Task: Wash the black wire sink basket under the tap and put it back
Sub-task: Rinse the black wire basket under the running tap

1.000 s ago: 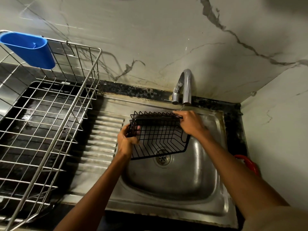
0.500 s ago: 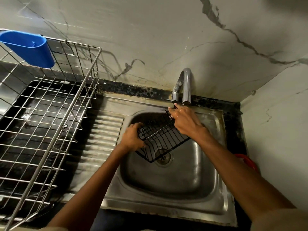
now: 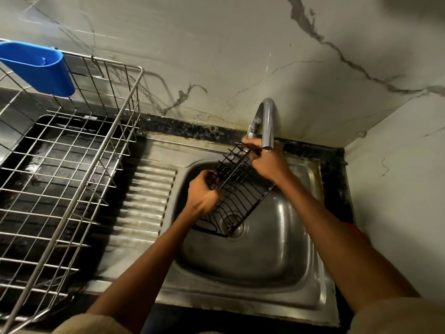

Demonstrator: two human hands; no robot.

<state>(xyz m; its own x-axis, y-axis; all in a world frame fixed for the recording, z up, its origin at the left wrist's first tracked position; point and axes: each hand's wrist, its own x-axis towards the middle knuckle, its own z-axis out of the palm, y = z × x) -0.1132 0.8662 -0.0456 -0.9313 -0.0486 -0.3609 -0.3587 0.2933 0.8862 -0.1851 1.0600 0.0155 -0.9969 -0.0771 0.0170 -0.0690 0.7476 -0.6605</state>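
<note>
Black wire sink basket [image 3: 237, 189] tilted over the steel sink [image 3: 301, 273], upper end under the tap [image 3: 267, 124]. Gripped by left hand [image 3: 204, 194] at lower edge, right hand [image 3: 269, 162] at top. Wet wire could slip and drop into the bowl.

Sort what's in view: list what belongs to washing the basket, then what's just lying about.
In use:
black wire basket, tilted over the sink
left hand, gripping it
right hand, gripping its far end
tap
sink

Lying about:
steel dish rack
blue cup, hung on the rack
red item, mostly hidden
</note>
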